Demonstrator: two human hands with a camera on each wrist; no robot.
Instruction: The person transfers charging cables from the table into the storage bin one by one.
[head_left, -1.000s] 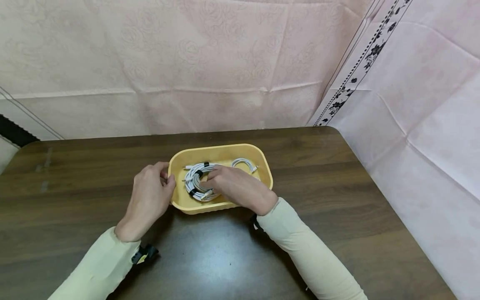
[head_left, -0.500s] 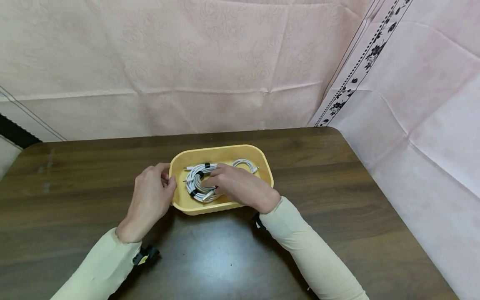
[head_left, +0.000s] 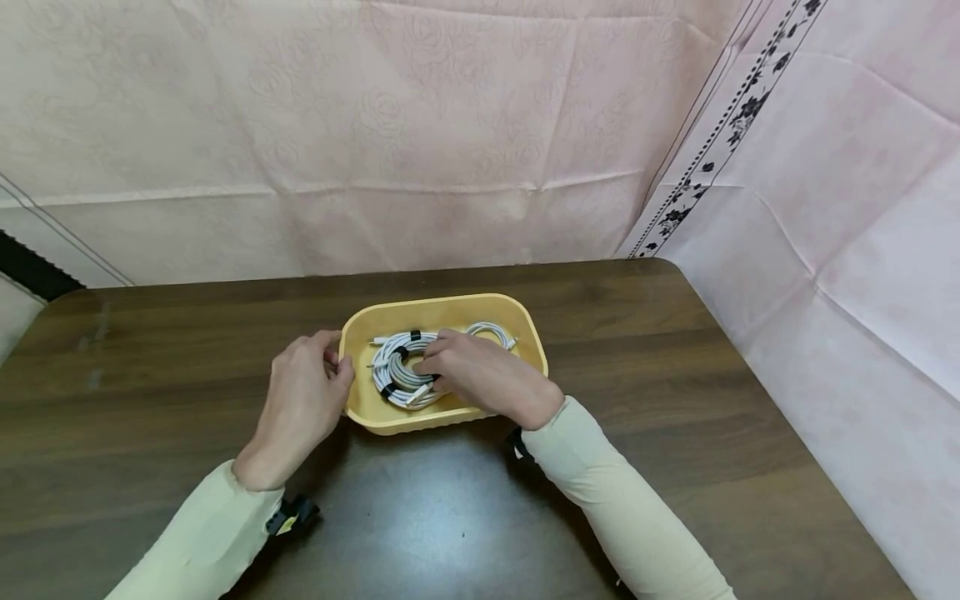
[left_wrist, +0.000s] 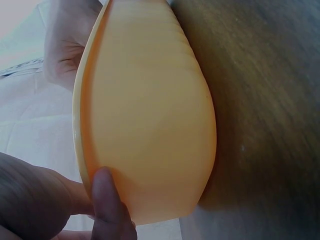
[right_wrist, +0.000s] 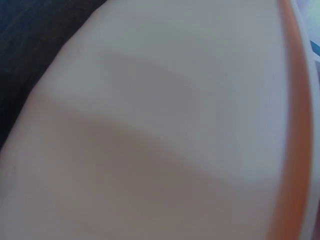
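A yellow plastic basket (head_left: 375, 417) with rounded corners stands on the table in the head view. In its left half lies a thick coil of white cable (head_left: 386, 371) with black ties and a metal plug end. My left hand (head_left: 300, 400) pinches the basket's left rim; the left wrist view shows the thumb (left_wrist: 106, 195) against the outer wall. My right hand (head_left: 487, 375) reaches over the front rim and grips the right side of the coil, its fingertips partly hidden. The basket's wall (right_wrist: 175, 125) fills the right wrist view, blurred.
A smaller white cable loop (head_left: 491, 331) lies at the back right inside the basket. Dark wood table (head_left: 637, 375) surrounds the basket. Pale patterned cloth (head_left: 450, 142) hangs behind the table and along its right side.
My right thumb has drawn back slightly to the right, baring more of the coil's middle. The left hand keeps its hold on the rim, and the basket stays put.
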